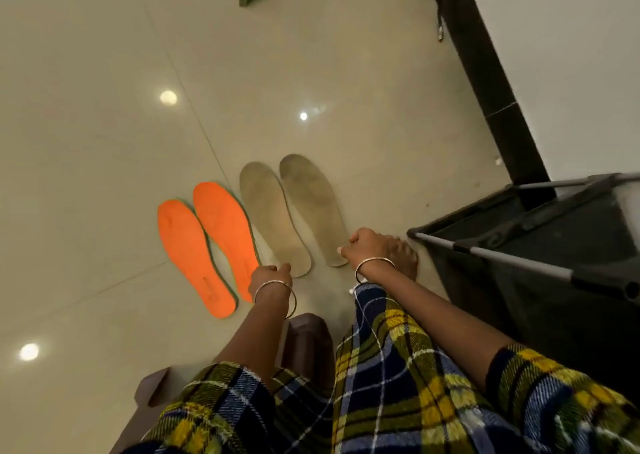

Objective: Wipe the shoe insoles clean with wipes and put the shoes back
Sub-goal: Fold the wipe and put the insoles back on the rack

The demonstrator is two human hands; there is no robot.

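The right hand [362,245], low and right of centre, has its fingers curled under and its thumb at the heel edge of the rightmost beige insole [311,207]; I cannot tell whether it pinches. The left hand [272,273] is also curled, its fingertips hidden, at the heels of the second beige insole [273,218] and the inner orange insole [225,225]. The outer orange insole [188,256] lies leftmost, and all four are flat on the tiled floor [104,124].

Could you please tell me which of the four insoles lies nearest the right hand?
The rightmost beige insole: the right hand is at its heel end. The other beige insole and the two orange insoles lie further left.
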